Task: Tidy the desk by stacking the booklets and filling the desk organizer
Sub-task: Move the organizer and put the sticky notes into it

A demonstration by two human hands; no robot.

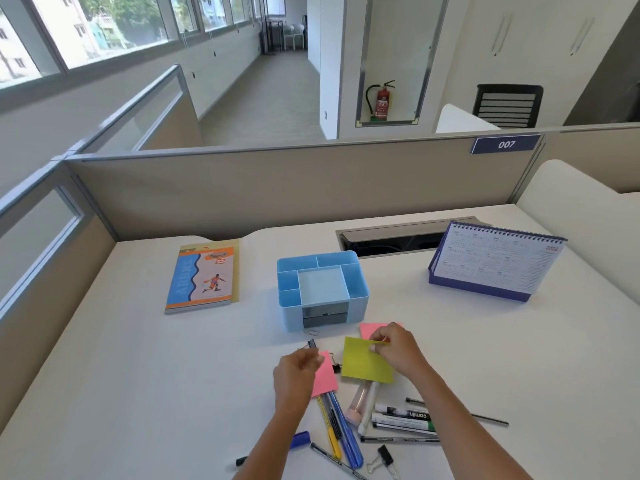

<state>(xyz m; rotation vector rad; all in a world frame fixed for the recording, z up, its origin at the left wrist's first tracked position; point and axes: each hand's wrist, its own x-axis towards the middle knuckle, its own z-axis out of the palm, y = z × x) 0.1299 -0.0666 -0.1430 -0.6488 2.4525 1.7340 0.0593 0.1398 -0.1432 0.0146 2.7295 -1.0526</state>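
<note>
On the white desk, a light blue plastic desk organizer with several open compartments is placed near the middle. A stack of thin booklets, the top one with a blue and orange printed cover, is laid towards the back left corner, well apart from the organizer.

Just in front of the organizer, a yellow-green square sticky note is pinched at its upper edge between the thumb and the curled fingers of the right hand. A pink square sticky note is held at its upper corner by the curled fingers of the left hand. A small black binder clip is seen between the two notes. A second pink note is partly hidden behind the right hand.

Near the front edge, several blue, yellow and black pens and white whiteboard markers are scattered. A blue spiral-bound desk calendar is standing towards the back right corner.
</note>
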